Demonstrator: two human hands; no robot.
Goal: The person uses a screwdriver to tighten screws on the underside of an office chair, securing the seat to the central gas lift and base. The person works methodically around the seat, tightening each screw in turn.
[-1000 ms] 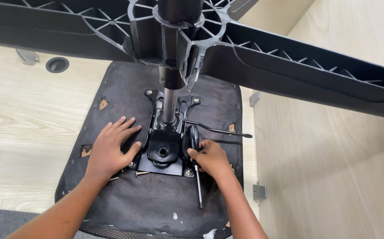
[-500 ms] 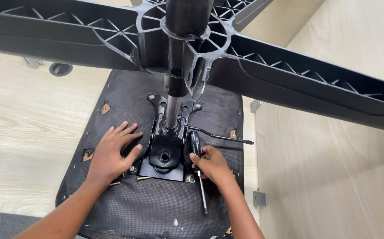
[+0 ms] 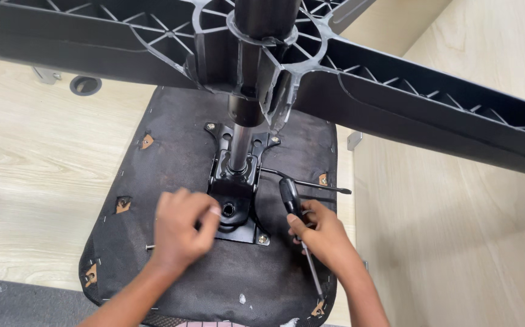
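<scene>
An office chair lies upside down; its black fabric seat underside [image 3: 171, 157] faces up. A black metal mechanism plate [image 3: 233, 181] is bolted at its middle, with the gas cylinder [image 3: 240, 145] rising into the black star base [image 3: 396, 97]. My left hand [image 3: 181, 230] is at the plate's near left corner, blurred, with its fingers curled; what they pinch is hidden. My right hand [image 3: 326, 236] grips a black-handled screwdriver [image 3: 288, 197] just right of the plate, its shaft running back towards me. A thin lever [image 3: 311, 183] sticks out to the right above that hand.
A loose bolt [image 3: 148, 247] lies on the seat left of my left hand. Light wood floor [image 3: 26, 169] spreads to the left, a grey mat [image 3: 8, 303] is at the bottom left, and a pale wooden panel [image 3: 456, 230] fills the right.
My left hand, spread flat beside the plate before, has curled its fingers at the plate's near left corner. The right hand keeps the screwdriver. The camera has moved closer.
</scene>
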